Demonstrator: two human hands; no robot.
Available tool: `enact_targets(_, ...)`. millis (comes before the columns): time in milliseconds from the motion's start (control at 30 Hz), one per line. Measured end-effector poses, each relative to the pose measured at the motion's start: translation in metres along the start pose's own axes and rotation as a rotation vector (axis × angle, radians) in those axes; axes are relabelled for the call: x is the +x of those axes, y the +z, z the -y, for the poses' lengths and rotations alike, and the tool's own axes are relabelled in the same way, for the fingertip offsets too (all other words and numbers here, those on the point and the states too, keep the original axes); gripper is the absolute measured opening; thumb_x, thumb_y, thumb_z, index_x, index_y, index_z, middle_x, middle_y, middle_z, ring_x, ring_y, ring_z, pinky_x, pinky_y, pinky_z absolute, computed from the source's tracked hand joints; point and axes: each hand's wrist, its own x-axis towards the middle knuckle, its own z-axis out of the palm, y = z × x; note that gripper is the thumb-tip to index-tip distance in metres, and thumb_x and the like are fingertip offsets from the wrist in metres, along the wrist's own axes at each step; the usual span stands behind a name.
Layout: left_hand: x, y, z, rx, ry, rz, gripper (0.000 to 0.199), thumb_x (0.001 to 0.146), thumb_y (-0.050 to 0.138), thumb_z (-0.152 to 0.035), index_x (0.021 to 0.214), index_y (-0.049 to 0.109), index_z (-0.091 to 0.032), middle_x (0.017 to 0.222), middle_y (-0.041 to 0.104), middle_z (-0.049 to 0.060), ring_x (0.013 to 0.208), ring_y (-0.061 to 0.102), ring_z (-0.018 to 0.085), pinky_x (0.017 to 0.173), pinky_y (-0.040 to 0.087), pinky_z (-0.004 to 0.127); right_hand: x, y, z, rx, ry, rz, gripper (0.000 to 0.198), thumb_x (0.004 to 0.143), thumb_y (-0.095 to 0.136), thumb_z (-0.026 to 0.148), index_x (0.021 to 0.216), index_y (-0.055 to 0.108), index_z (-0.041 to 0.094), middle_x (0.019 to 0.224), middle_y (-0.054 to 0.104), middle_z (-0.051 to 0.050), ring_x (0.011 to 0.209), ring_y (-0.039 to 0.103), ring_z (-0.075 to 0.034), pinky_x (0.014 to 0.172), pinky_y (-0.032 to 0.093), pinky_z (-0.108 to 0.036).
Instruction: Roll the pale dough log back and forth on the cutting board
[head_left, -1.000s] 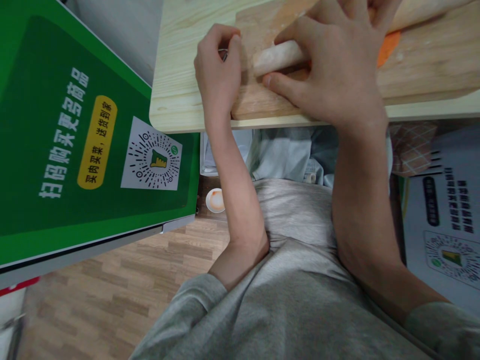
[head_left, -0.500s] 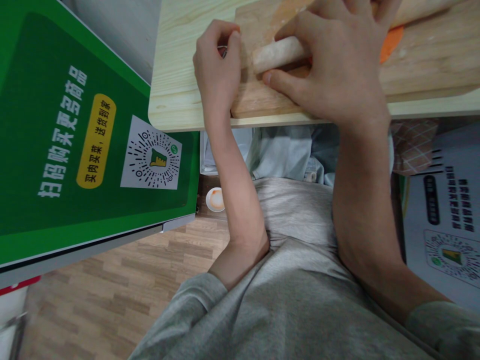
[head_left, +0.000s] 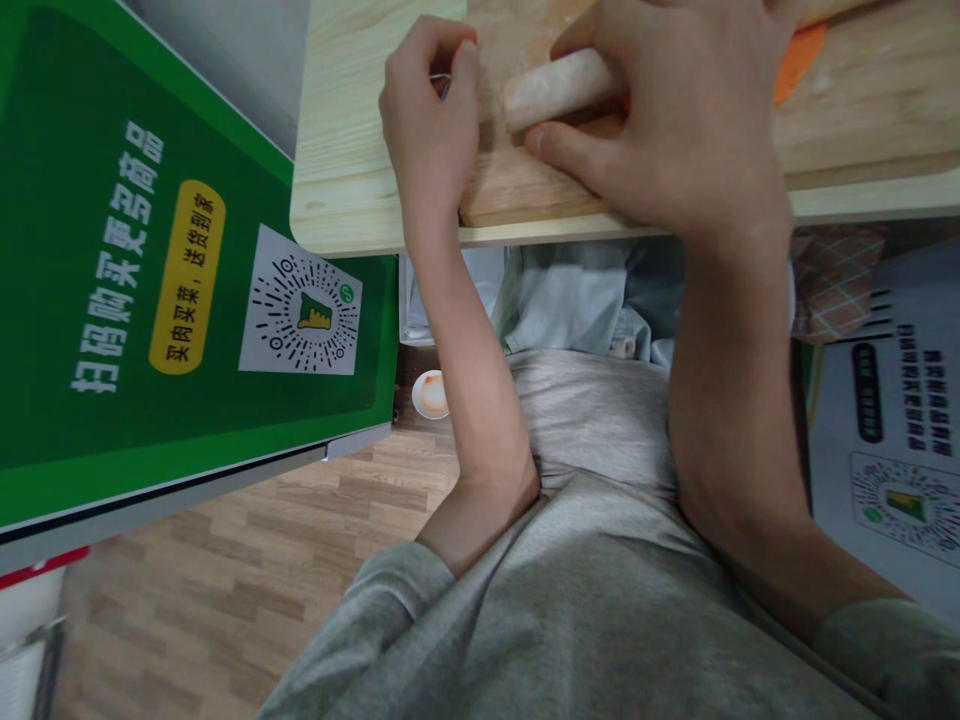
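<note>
The right hand [head_left: 679, 125] lay spread over the pale rolling pin [head_left: 551, 90] on the wooden board [head_left: 885, 120], seemingly for even pressure. At the board's left edge, the left hand [head_left: 431, 125] was curled, perhaps for steadying; I couldn't tell what it gripped.

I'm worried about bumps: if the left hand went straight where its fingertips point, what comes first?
Past a strip of board, probably the rolling pin or the right hand on it; depth's unclear.
</note>
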Motion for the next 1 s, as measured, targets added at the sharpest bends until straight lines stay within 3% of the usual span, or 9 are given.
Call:
enact_targets(100, -0.001, 0.001, 0.001, -0.059, 0.013, -0.034, 0.044, 0.107, 0.052, 0.013, 0.081, 0.067, -0.019, 0.088, 0.069, -0.001, 0.104, 0.059, 0.015, 0.098, 0.043, 0.026, 0.0, -0.001, 0.0, -0.004, 0.006, 0.019, 0.066, 0.103, 0.065, 0.067, 0.148, 0.071, 0.019, 0.154, 0.067, -0.012, 0.155, 0.046, -0.045, 0.131, 0.026, -0.069)
enact_targets(467, 0.006, 0.003, 0.026, -0.101, 0.118, -0.046, 0.043, 0.102, 0.058, 0.015, 0.088, 0.073, -0.022, 0.092, 0.077, -0.003, 0.104, 0.065, 0.017, 0.1, 0.047, 0.031, 0.001, 0.003, -0.001, -0.015, -0.013, -0.03, 0.059, 0.105, 0.067, 0.064, 0.143, 0.074, 0.019, 0.149, 0.069, -0.016, 0.151, 0.049, -0.049, 0.125, 0.031, -0.074)
enact_targets(567, -0.001, 0.005, 0.029, -0.09, 0.178, -0.089, 0.036, 0.1, 0.062, 0.009, 0.089, 0.071, -0.024, 0.095, 0.078, -0.001, 0.104, 0.065, 0.019, 0.102, 0.049, 0.034, 0.001, 0.005, -0.002, -0.053, -0.024, -0.054, 0.056, 0.103, 0.069, 0.063, 0.141, 0.075, 0.021, 0.143, 0.07, -0.015, 0.147, 0.052, -0.049, 0.121, 0.034, -0.075)
enact_targets(700, -0.013, 0.007, 0.029, -0.098, 0.202, -0.086, 0.018, 0.106, 0.062, -0.015, 0.098, 0.073, -0.027, 0.108, 0.078, 0.002, 0.115, 0.068, 0.023, 0.111, 0.05, 0.043, 0.0, 0.008, -0.004, -0.096, -0.028, -0.088, 0.048, 0.106, 0.064, 0.058, 0.14, 0.074, 0.026, 0.14, 0.072, -0.013, 0.14, 0.055, -0.044, 0.12, 0.037, -0.071)
enact_targets(800, -0.016, 0.009, 0.032, -0.08, 0.188, -0.105, 0.011, 0.107, 0.064, -0.024, 0.101, 0.073, -0.024, 0.111, 0.08, 0.003, 0.112, 0.072, 0.022, 0.108, 0.053, 0.039, -0.001, 0.011, -0.008, -0.042, -0.068, -0.065, 0.049, 0.11, 0.052, 0.063, 0.137, 0.073, 0.029, 0.139, 0.072, -0.011, 0.137, 0.054, -0.042, 0.121, 0.033, -0.068)
enact_targets(1000, -0.019, 0.011, 0.03, -0.011, 0.188, -0.15, 0.017, 0.102, 0.062, -0.017, 0.104, 0.077, -0.024, 0.11, 0.082, 0.006, 0.106, 0.076, 0.025, 0.103, 0.059, 0.04, 0.002, 0.017, -0.014, -0.038, -0.088, -0.128, 0.044, 0.111, 0.053, 0.059, 0.13, 0.075, 0.028, 0.136, 0.074, -0.011, 0.131, 0.058, -0.042, 0.118, 0.032, -0.065)
